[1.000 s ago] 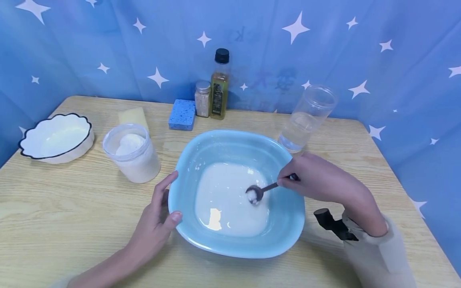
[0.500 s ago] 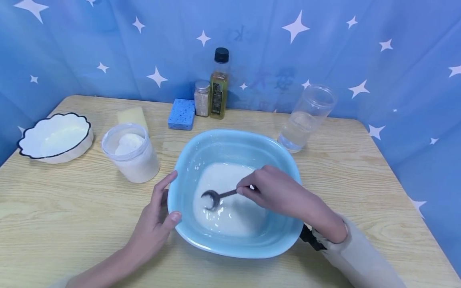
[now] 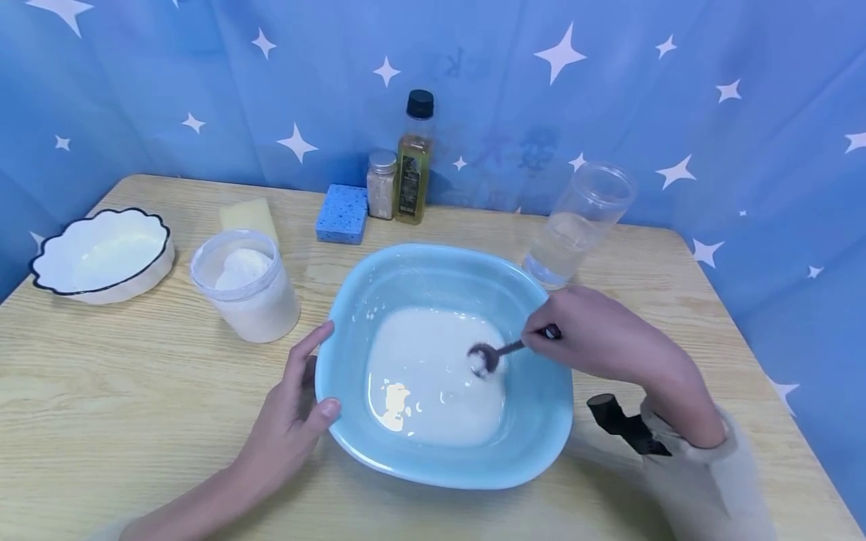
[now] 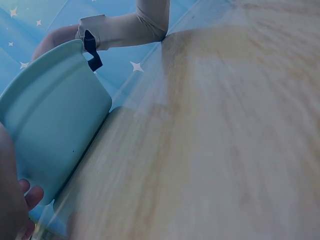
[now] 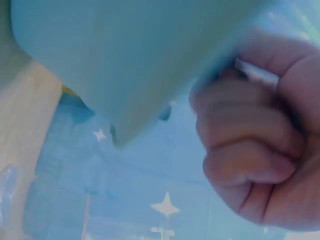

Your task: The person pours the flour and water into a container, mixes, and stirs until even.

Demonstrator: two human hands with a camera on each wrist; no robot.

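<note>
From the head view, my right hand [image 3: 595,338] pinches the handle of a dark spoon [image 3: 497,353], fingers curled round it, its bowl dipped in the white liquid [image 3: 433,376] on the right side of the light blue basin [image 3: 338,338]. The basin sits in the middle of the wooden table [image 3: 101,391]. My left hand [image 3: 298,406] grips the basin's near left rim, thumb over the edge and fingers against the outer wall. A tub of white powder [image 3: 246,289] stands just left of the basin, and a clear jar of water [image 3: 575,225] at its far right.

From the left wrist view, the basin's outer wall [image 4: 50,125] fills the left, my fingertips [image 4: 27,197] beneath it.

From the right wrist view, blurred, my right hand [image 5: 260,145] is curled tight beside the basin's wall [image 5: 125,55]; the spoon is hard to make out.
</note>
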